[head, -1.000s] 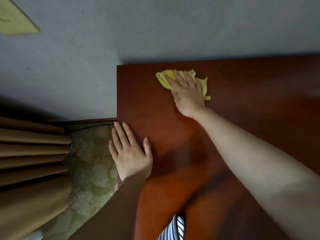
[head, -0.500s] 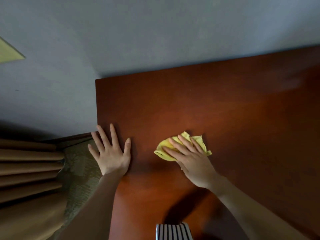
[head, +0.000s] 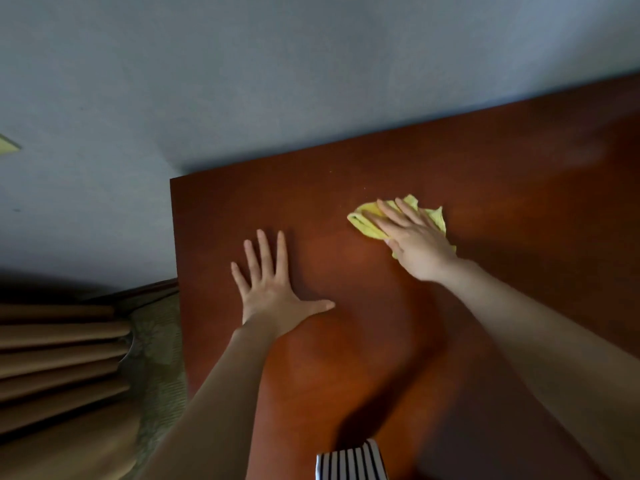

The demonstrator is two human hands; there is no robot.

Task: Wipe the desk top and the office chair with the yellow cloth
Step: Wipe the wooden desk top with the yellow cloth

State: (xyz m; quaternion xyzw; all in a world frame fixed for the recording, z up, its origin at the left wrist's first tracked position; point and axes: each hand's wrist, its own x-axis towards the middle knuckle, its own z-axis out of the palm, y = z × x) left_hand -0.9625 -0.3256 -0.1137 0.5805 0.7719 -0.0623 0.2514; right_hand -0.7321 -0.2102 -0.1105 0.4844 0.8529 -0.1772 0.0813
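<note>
Our right hand (head: 420, 252), fingers (head: 378, 225) straight, pressed the yellow cloth (head: 437, 218). Our left hand (head: 272, 294) (fingers spread) rested on the surface (head: 519, 209).

The right hand (head: 417, 242) presses flat, fingers straight, on a crumpled yellow cloth (head: 369, 226) lying on the reddish-brown wooden desk top (head: 519, 216); the left hand (head: 268, 285) rests spread on the wood nearer the desk's left edge (thumb pointing right), beside tan pleated curtains (head: 59, 358)

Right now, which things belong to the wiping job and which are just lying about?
Job: crumpled yellow cloth, reddish-brown wooden desk top, right hand pressing the cloth, left hand flat on the desk.
Lying about: pleated tan curtain, patterned green carpet.
</note>
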